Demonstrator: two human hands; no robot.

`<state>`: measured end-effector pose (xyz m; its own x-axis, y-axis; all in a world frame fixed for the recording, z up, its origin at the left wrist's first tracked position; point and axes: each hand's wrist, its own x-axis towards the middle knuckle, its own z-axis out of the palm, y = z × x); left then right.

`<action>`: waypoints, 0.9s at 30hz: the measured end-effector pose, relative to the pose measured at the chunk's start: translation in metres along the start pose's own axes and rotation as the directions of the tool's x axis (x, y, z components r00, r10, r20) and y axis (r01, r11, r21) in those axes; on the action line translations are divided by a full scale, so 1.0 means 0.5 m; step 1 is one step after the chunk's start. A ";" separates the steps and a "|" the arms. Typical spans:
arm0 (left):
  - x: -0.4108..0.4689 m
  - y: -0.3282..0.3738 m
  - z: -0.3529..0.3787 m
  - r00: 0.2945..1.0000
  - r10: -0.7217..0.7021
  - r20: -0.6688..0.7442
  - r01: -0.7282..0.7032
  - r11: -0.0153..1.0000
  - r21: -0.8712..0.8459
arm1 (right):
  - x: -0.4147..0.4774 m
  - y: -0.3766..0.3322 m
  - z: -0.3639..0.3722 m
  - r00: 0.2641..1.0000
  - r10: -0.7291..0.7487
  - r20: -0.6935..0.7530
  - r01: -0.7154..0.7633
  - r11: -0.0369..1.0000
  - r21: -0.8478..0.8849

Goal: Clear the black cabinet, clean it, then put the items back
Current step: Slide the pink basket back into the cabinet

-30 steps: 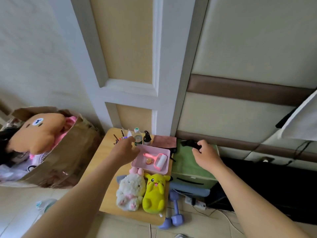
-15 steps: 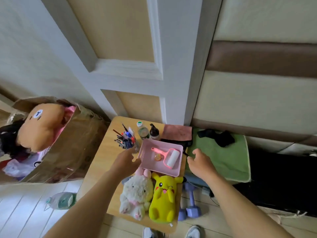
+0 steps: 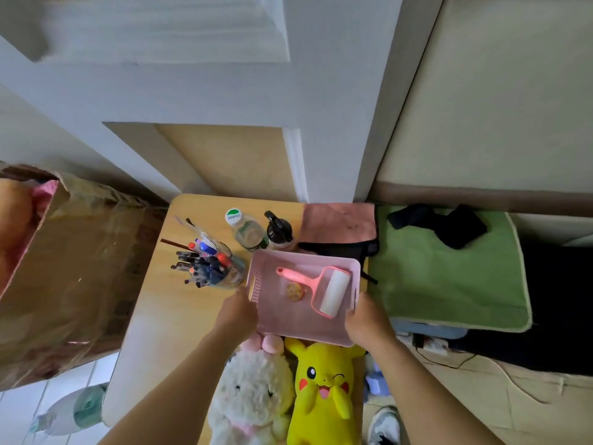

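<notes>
A pink plastic tray (image 3: 282, 326) sits on the small wooden table (image 3: 167, 316), holding a pink lint roller (image 3: 324, 289) and a small round item (image 3: 295, 291). My left hand (image 3: 239, 311) grips the tray's left rim and my right hand (image 3: 367, 319) grips its right rim. Behind the tray stand a jar of pens (image 3: 208, 266), a clear bottle with a white cap (image 3: 245, 229) and a black bottle (image 3: 279, 231). A pink cloth (image 3: 338, 224) lies at the table's back right. The black cabinet (image 3: 552, 303) is on the right under a green mat (image 3: 439, 277).
A white plush (image 3: 253, 393) and a yellow plush (image 3: 322, 390) lie at the table's near edge. A cardboard box (image 3: 70, 274) of toys stands to the left. A black cloth (image 3: 449, 224) lies on the green mat. A plastic bottle (image 3: 70, 412) and cables (image 3: 455, 364) are on the floor.
The view has tilted downward and closer. Both hands have come onto the pink tray's sides; the right hand left the black cloth on the green mat.
</notes>
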<state>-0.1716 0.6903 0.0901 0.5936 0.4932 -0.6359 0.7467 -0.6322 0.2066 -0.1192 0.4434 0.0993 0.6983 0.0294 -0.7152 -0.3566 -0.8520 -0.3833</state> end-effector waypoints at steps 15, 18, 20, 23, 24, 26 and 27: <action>-0.064 0.067 -0.048 0.995 0.071 -0.075 -0.072 0.997 -0.011 | -0.067 -0.001 -0.103 0.997 0.002 -0.081 0.001 1.000 0.029; -0.107 0.081 -0.054 0.994 0.085 -0.074 -0.087 0.996 -0.027 | -0.098 0.009 -0.135 0.996 0.001 -0.086 0.000 1.000 0.016; -0.135 0.090 -0.057 0.992 0.091 -0.082 -0.095 0.995 -0.042 | -0.116 0.016 -0.156 0.995 -0.008 -0.101 0.011 1.000 0.024; -0.180 0.106 -0.068 0.988 0.114 -0.106 -0.118 0.993 -0.031 | -0.146 0.034 -0.184 0.995 -0.020 -0.101 0.022 1.000 0.018; -0.201 0.115 -0.074 0.986 0.124 -0.115 -0.128 0.992 -0.022 | -0.158 0.044 -0.194 0.995 -0.022 -0.101 0.025 0.999 0.024; -0.240 0.137 -0.079 0.979 0.164 -0.125 -0.164 0.986 0.004 | -0.187 0.071 -0.218 0.994 -0.018 -0.108 0.023 0.999 0.040; -0.260 0.152 -0.080 0.974 0.185 -0.131 -0.184 0.983 0.019 | -0.202 0.087 -0.234 0.993 -0.017 -0.117 0.023 0.999 0.045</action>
<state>-0.1801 0.6021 0.2185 0.7556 0.4419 -0.4835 0.6188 -0.7237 0.3056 -0.1327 0.3425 0.2234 0.7722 -0.0170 -0.6352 -0.3679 -0.8270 -0.4251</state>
